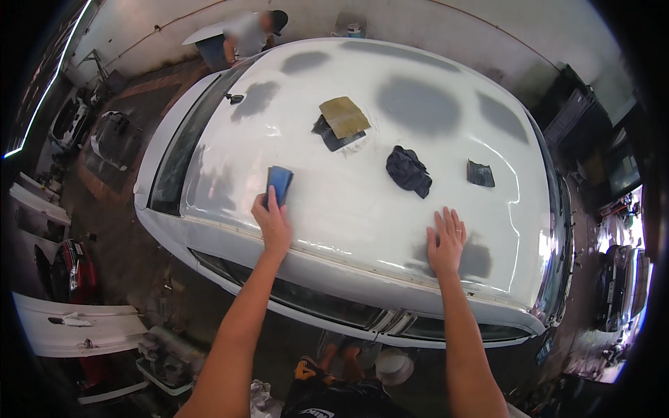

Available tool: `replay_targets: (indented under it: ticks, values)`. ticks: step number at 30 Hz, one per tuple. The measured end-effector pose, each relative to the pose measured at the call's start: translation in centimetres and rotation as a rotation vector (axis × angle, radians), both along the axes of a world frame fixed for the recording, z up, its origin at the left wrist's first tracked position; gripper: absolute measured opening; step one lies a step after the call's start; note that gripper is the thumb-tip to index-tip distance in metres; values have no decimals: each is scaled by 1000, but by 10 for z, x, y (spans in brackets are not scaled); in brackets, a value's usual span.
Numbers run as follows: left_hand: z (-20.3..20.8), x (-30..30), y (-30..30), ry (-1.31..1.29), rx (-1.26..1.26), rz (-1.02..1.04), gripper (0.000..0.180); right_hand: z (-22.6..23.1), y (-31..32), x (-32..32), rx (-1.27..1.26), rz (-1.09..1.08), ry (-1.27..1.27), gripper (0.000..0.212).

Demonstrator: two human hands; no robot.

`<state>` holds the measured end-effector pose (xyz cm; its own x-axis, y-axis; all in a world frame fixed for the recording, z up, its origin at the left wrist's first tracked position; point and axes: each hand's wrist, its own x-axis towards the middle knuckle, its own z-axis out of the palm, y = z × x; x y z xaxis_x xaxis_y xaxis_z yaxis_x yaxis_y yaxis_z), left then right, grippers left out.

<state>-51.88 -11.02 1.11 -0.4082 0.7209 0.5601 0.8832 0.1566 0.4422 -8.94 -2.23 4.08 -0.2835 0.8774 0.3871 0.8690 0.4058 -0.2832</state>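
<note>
I look down on a white car roof (348,202) with grey primer patches. My left hand (272,223) grips a dark blue sanding block (279,183) pressed on the roof near its left edge. Flat on the roof lies my right hand (446,240), fingers spread, touching a grey patch (474,258) near the roof's front edge. Farther up the roof lie a tan sandpaper sheet (343,115) over a dark sheet (331,136), a crumpled dark cloth (408,171) and a small dark sandpaper piece (480,174).
Another person (247,35) stands beyond the far end of the car. Detached white body panels (77,327) and a red part (73,268) lie on the floor at left. A white bucket (394,366) sits on the floor by my feet. Shelving (585,118) stands at right.
</note>
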Motion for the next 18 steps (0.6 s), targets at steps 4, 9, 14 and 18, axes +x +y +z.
replay_targets:
  ticks: [4,9,14,18]
  values:
    - [0,9,6,146,-133,26,68,7,5,-1,49,12,19,41]
    - [1,10,4,172,-203,56,67,19,18,-88,164,312,308,35]
    - [7,8,3,180,-228,40,67,28,117,-233,27,336,57,75]
    - [8,10,6,197,-227,47,66,-3,188,-294,-160,23,-111,95]
